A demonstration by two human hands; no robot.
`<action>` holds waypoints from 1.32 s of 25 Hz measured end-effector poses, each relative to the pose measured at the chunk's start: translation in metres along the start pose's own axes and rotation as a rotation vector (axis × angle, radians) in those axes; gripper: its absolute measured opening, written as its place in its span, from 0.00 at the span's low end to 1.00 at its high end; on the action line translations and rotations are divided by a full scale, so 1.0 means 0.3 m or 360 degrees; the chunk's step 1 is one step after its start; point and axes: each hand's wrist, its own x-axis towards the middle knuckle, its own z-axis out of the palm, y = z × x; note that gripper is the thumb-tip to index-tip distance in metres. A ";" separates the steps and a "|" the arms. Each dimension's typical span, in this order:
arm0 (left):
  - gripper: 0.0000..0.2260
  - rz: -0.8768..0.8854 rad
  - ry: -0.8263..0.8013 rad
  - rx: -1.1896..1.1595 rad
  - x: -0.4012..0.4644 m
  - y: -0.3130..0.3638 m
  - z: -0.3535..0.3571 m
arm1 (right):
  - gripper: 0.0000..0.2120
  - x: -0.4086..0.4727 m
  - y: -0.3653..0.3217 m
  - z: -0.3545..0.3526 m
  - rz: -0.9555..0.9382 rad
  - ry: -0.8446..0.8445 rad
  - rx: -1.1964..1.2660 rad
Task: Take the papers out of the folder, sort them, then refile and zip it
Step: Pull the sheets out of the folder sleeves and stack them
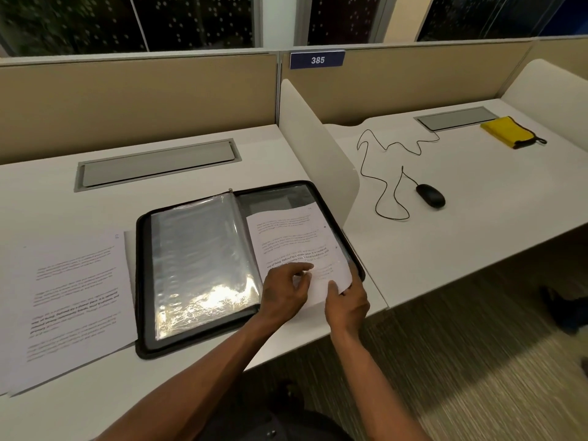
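Both hands pinched one printed sheet (296,246) | left hand (283,292), right hand (345,302) | over zip folder (178,340) right half; stack (66,300) left of folder | step: likely removing/refiling; next needs a square slide.

One view only, head-worn, wide-angle, pitched forward and down over the white desk (222,386). Close range: both forearms enter from 6 o'clock, the open folder (203,268) sits near centre. Partition (136,100) and dark windows (127,20) curve across 12 o'clock. Neighbouring desk (477,202) at 2 o'clock, floor (477,361) at 4.
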 end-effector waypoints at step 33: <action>0.18 -0.1163 -0.0661 -0.1667 -0.213 0.148 -0.374 | 0.16 -0.380 -0.274 -0.446 -0.0013 0.0354 0.0710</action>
